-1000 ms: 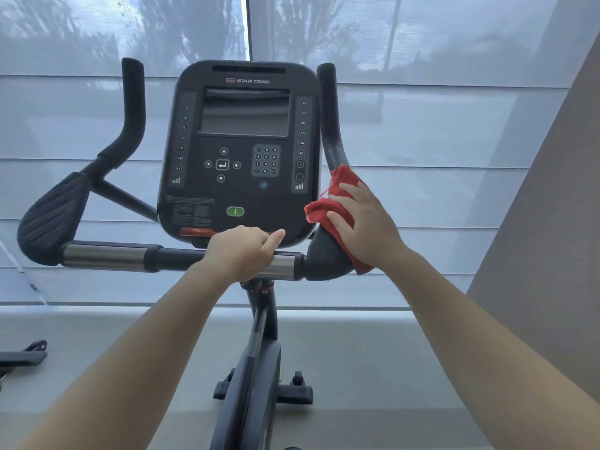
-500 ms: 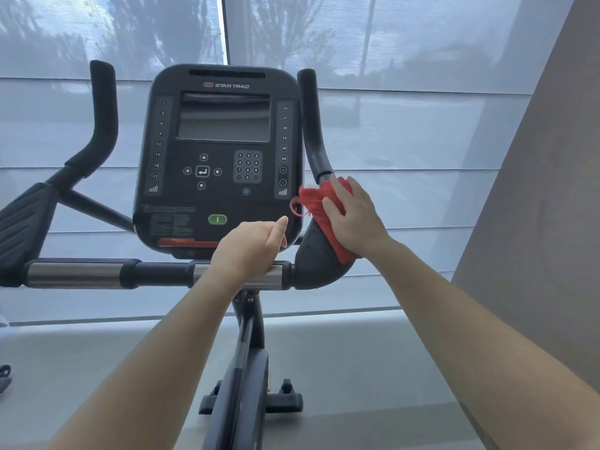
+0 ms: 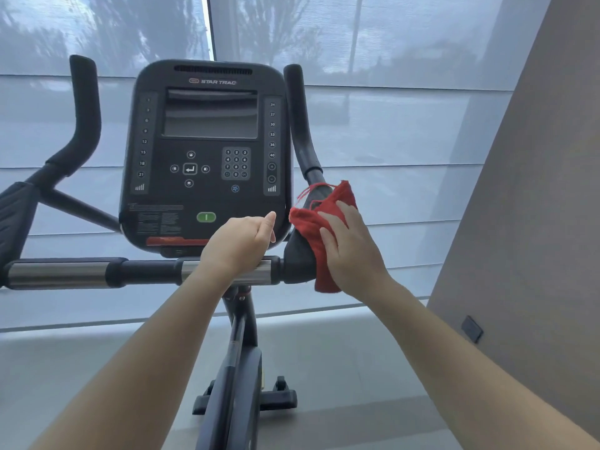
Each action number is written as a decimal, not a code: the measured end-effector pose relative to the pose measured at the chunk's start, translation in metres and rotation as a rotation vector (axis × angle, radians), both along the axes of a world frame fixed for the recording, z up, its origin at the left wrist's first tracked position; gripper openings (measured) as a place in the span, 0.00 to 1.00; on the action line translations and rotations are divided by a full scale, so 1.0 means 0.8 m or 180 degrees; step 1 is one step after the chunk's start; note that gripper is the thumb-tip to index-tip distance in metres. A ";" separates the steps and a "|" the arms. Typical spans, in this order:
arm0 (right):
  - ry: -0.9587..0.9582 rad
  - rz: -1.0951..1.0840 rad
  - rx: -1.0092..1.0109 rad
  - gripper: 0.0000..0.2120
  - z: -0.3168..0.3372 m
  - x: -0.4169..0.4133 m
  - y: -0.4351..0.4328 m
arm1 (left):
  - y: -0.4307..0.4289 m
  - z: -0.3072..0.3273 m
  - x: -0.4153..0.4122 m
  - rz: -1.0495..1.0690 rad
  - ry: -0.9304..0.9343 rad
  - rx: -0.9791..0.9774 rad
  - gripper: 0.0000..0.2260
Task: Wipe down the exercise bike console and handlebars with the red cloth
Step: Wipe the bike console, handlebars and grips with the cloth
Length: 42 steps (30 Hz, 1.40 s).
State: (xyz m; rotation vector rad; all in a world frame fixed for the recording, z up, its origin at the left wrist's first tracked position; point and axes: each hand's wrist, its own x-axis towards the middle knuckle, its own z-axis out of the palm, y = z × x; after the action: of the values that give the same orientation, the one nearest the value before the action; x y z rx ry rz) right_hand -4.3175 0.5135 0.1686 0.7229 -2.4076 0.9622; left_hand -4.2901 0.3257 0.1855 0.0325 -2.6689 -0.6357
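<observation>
The black exercise bike console stands upright in the middle, with a dark screen and keypad. Below it runs the horizontal handlebar, part chrome, part black. My left hand is wrapped around the chrome section under the console. My right hand presses the red cloth flat against the black right elbow pad, fingers spread over the cloth. Above the cloth rises the right upright grip. The left upright grip and the left elbow pad are bare.
The bike's post and front foot go down to a grey floor. Pale window blinds fill the background. A grey wall with a small dark plate closes the right side.
My right hand has slid the cloth slightly down and flatter over the right elbow pad. My left hand keeps its hold on the bar. The view has shifted a little to the right.
</observation>
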 end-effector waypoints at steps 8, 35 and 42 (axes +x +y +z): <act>-0.0068 0.0270 0.0387 0.17 0.046 -0.071 -0.021 | 0.003 0.003 0.004 0.0097 -0.0093 0.0013 0.24; 0.0727 0.1170 0.1070 0.13 0.049 -0.049 -0.034 | -0.039 0.003 0.001 0.0473 0.0230 0.0436 0.21; 0.0777 0.1149 0.1340 0.18 0.058 -0.071 -0.022 | -0.040 0.004 0.000 0.0424 0.0274 0.0422 0.21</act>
State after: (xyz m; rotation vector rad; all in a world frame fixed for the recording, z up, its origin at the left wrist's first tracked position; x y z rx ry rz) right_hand -4.3743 0.4960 0.2150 1.3771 -2.3215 0.4469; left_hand -4.2904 0.2940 0.1884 0.2128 -2.5137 -0.7516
